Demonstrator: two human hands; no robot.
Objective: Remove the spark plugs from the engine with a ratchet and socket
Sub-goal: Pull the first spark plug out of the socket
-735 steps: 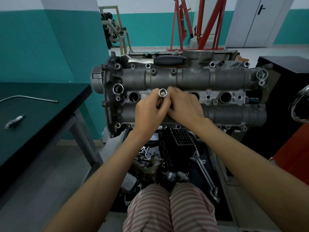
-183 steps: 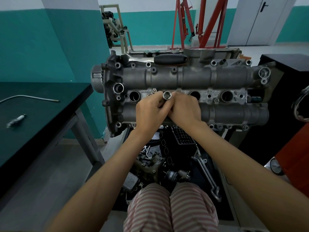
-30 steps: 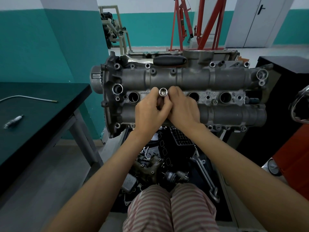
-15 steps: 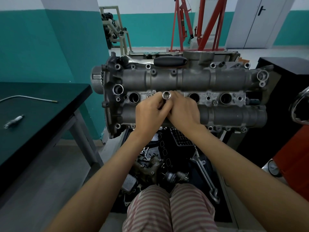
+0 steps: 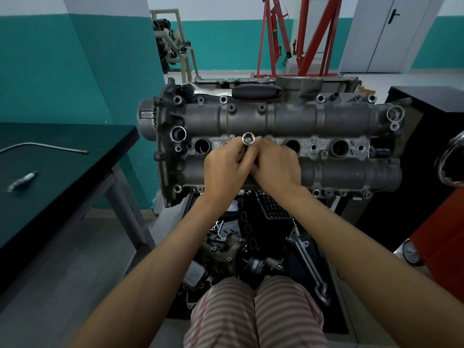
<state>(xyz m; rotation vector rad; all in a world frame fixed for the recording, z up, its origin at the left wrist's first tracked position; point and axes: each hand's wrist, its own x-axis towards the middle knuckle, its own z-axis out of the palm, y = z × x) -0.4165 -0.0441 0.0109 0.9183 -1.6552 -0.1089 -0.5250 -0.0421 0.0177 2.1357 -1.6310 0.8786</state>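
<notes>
Both hands meet over the grey engine (image 5: 288, 121): left hand (image 5: 223, 169) and right hand (image 5: 276, 167) curl tightly around a shiny chrome socket (image 5: 248, 139), its hollow end up, above the second plug hole.

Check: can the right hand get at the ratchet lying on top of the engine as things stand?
Probably yes, once it lets go. The ratchet lies uncovered along the engine's far edge, nothing over it. But the right hand is gripping the socket together with the left hand.
</notes>
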